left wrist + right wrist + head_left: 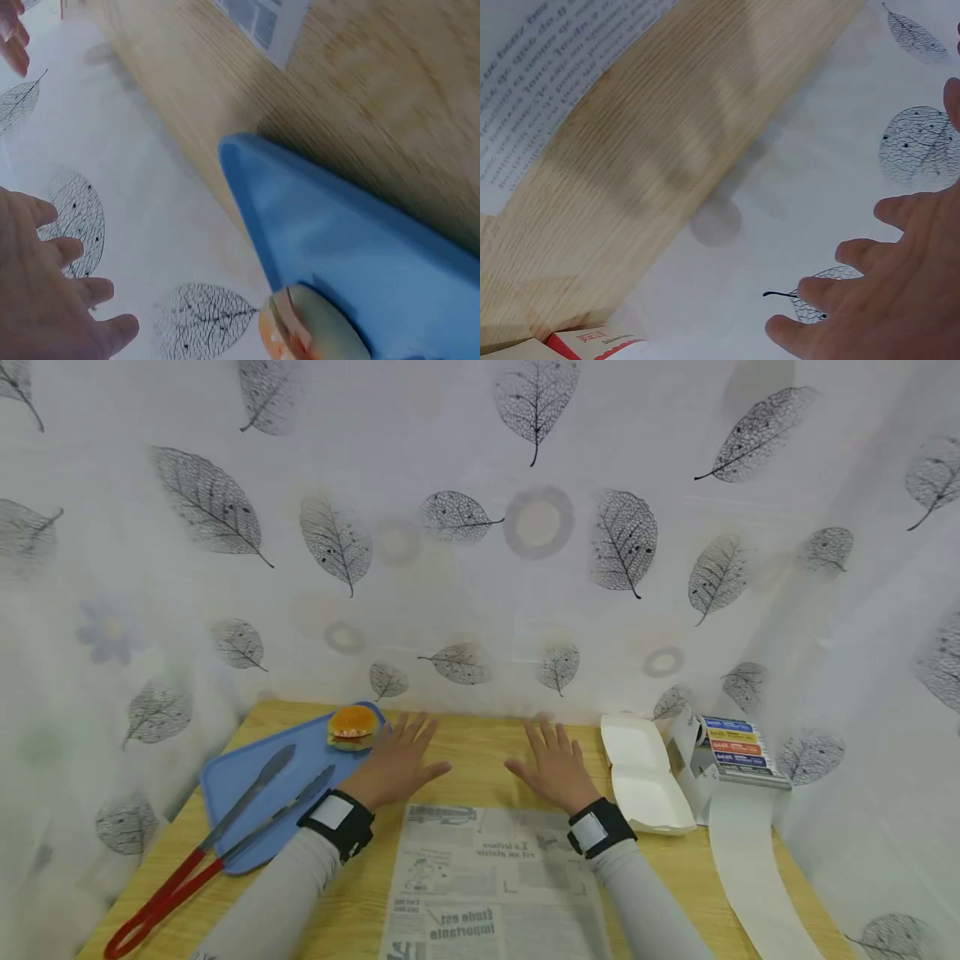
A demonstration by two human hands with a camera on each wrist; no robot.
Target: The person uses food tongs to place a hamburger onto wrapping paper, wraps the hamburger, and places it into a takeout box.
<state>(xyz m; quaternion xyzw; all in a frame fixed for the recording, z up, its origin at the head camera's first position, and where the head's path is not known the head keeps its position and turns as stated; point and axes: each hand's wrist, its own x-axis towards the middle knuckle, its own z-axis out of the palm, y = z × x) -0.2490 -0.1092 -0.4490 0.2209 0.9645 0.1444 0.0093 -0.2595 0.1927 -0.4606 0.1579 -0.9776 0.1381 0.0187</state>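
My left hand [395,763] is held out with spread fingers over the right edge of a blue tray [247,777], holding nothing. A burger [352,727] sits at the tray's far right corner, just left of that hand. Red-handled tongs [232,843] lie across the tray, their handles reaching past its near edge. My right hand [557,769], likewise spread and holding nothing, hovers over the wooden table beyond a printed newspaper-style sheet [498,885]. Right of it stands an opened white takeaway box [648,777]. In the left wrist view the burger [309,326] shows at the bottom.
At the right, a dispenser [723,752] with several coloured labels has a long white paper strip [757,868] hanging toward the near edge. A leaf-patterned curtain [480,568] stands behind the wooden table [480,752] and along its sides.
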